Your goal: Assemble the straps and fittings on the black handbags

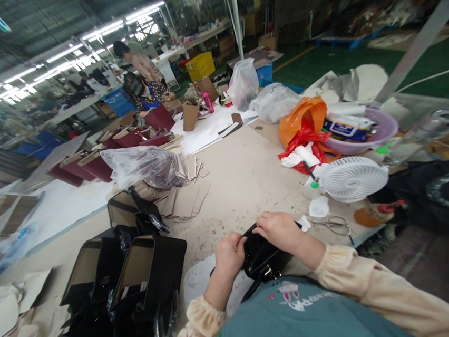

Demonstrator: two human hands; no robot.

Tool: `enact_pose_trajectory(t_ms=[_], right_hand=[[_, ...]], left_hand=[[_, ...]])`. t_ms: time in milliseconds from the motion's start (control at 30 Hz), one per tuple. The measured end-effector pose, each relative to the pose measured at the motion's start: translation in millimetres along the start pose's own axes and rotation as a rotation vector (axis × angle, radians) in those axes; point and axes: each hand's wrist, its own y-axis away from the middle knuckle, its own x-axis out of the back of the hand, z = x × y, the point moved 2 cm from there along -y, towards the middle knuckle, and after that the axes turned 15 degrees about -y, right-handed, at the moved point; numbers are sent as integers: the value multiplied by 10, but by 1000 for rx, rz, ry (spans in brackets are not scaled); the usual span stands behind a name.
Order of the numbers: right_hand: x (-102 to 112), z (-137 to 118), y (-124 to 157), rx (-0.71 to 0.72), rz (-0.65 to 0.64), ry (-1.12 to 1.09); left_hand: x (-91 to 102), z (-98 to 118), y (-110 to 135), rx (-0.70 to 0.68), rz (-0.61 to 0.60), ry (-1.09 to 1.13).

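Note:
A black handbag (262, 255) with gold-coloured metal fittings lies against my apron at the table's near edge. Its upper rim is pinched by my left hand (229, 253), with thumb and fingers closed on the edge. Close beside it, my right hand (278, 229) is closed on the same rim a little farther right. The inside of the bag is dark, and its lower part is hidden by my apron. Under the bag, a pale sheet (197, 279) shows on the table.
Several black bags (150, 265) with tan linings stand at left. Beyond them are stacked card pieces (185, 198) and a plastic-wrapped bundle (145, 165). At right are a white fan (353, 178), scissors (335, 224), a brown glue pot (368, 216) and a purple basin (387, 123). A person (148, 93) sits across.

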Motion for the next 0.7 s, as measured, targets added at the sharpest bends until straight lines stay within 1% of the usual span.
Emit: enact_pose_trajectory(t_ms=[133, 400, 700], right_hand=[[57, 25, 29, 32, 1, 11], [57, 8, 23, -18, 37, 13], [40, 25, 7, -39, 42, 13]], left_hand=[[-9, -2, 3, 2, 11, 20], [-29, -2, 25, -12, 42, 63], [-31, 13, 28, -48, 58, 98]])
